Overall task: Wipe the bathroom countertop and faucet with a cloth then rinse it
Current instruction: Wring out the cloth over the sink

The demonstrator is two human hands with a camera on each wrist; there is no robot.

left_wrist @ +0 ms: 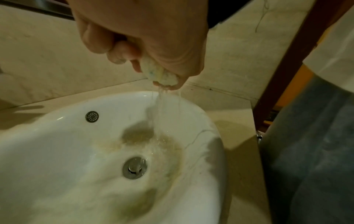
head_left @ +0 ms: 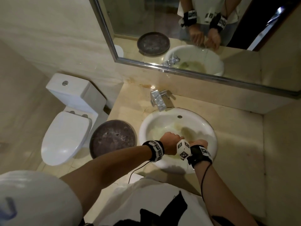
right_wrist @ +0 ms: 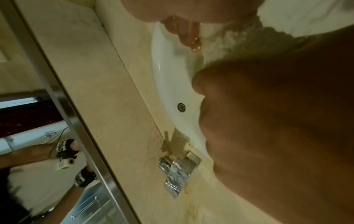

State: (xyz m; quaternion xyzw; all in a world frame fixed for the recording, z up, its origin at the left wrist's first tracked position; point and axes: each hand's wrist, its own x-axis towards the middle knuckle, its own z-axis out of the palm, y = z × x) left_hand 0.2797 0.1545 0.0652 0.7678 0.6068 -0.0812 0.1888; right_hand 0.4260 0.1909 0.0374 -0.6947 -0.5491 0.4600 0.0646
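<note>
Over the sink [left_wrist: 63, 136], the left hand [head_left: 170, 143] and right hand [head_left: 199, 144] squeeze the wet cloth [left_wrist: 161, 75] tight in both grips. Water runs down below them into the bowl, so the counter [head_left: 236, 128] stays dry. Behind the grips sits the faucet [head_left: 158, 99], with no water running.

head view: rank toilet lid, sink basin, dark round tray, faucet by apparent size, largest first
1. sink basin, widest, partly hidden by the hands
2-3. toilet lid and dark round tray: look close in size; the lid looks a bit longer, but wide-angle stretch makes that unsure
4. faucet, clearly smallest
</note>
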